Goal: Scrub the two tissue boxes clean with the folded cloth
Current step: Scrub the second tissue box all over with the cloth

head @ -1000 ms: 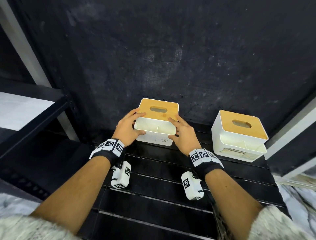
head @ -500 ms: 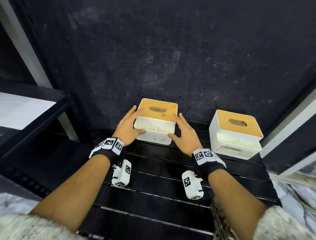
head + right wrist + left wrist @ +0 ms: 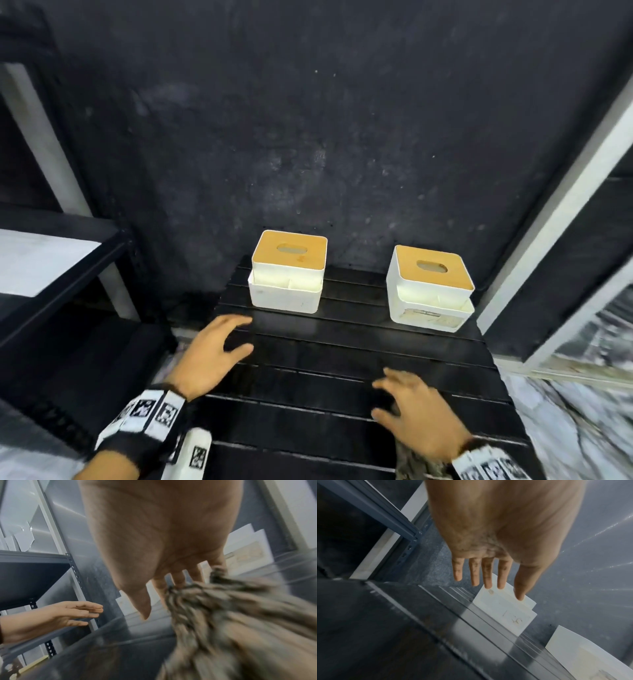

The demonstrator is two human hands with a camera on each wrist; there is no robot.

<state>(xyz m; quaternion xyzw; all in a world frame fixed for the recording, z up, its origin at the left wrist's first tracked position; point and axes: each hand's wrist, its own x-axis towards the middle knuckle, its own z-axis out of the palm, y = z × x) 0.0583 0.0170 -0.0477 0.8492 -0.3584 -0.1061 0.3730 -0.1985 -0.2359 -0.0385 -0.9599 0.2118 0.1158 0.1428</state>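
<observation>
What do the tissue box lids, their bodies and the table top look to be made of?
Left tissue box and right tissue box: bodies look like matte white plastic, smooth and scuffed; lids look like light wood or bamboo, tan and flat-finished. Table: black slats with a slight sheen, probably painted wood or plastic; hard to tell which.

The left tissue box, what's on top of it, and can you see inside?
A wooden lid with an oval slot sits on the left tissue box. The lid covers the inside; tissues cannot be seen.

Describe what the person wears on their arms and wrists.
Each wrist carries a black band ringed with white blocks printed with black square-code markers. A white marker-printed camera unit hangs under the left wrist. The right wrist's band matches. Forearms are bare; hands wear no gloves.
</observation>
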